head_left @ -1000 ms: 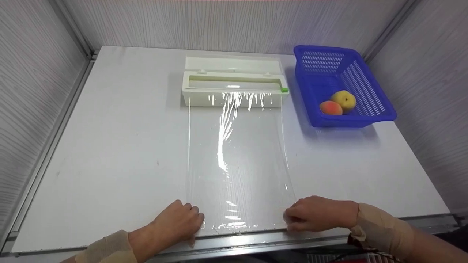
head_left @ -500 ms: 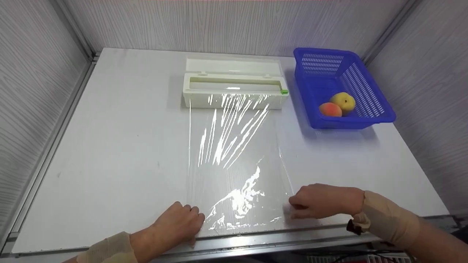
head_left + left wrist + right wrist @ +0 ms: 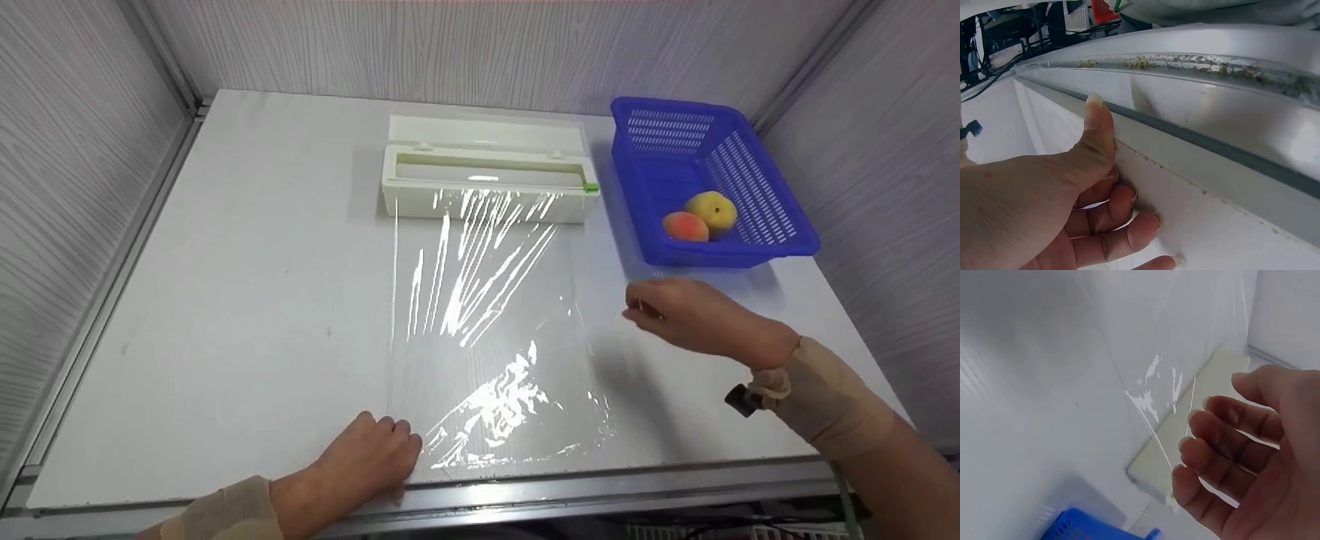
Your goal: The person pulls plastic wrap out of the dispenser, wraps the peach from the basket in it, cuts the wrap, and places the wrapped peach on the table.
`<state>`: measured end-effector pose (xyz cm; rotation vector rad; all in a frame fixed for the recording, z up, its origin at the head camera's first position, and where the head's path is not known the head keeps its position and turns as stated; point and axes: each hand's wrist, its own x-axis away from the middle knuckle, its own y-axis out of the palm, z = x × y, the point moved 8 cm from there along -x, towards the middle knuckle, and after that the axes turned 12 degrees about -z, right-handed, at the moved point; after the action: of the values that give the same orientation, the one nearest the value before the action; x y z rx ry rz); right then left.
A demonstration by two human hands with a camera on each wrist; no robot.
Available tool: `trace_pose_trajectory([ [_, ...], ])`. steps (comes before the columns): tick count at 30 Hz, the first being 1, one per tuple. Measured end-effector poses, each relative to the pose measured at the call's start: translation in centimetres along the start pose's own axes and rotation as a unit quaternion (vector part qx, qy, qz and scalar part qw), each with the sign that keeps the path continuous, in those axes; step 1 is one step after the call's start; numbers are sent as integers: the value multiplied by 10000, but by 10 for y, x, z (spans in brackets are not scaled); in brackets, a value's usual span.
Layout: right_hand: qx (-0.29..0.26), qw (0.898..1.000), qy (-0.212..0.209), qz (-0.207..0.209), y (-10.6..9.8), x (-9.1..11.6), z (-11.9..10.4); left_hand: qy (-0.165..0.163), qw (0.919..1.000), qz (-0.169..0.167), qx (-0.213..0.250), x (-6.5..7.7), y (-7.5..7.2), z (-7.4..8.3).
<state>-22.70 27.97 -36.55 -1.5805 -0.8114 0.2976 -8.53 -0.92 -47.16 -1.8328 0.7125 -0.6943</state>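
Observation:
A sheet of clear plastic wrap (image 3: 487, 390) runs from a white dispenser box (image 3: 484, 202) to the table's front edge. Its surface is wrinkled and glossy. My left hand (image 3: 367, 454) is at the sheet's near left corner with fingers curled, gripping the wrap at the edge. In the left wrist view, the thumb of this left hand (image 3: 1067, 185) lies against the table edge; the film itself is hardly visible there. My right hand (image 3: 686, 311) is raised over the table right of the sheet, its fingers loosely curled with nothing between them. The right wrist view shows the right hand (image 3: 1247, 439) apart from the film.
A blue plastic basket (image 3: 716, 161) stands at the back right, holding a yellow fruit (image 3: 711, 213) and a red-orange peach (image 3: 685, 226). The box's lid (image 3: 484, 131) is raised, with a green slider (image 3: 590, 187) at its right end. A metal rail (image 3: 510, 499) borders the table front.
My right hand has let go of the wrap's near right corner and moved up and right toward the basket. More creases show across the sheet. My left hand stays at its corner.

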Motion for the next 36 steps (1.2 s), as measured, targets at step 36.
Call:
trace_pose_trajectory([
  [36,-1600,9434,2902,120,-24,-28,192,-138,9995,-268,54,-2,3,0],
])
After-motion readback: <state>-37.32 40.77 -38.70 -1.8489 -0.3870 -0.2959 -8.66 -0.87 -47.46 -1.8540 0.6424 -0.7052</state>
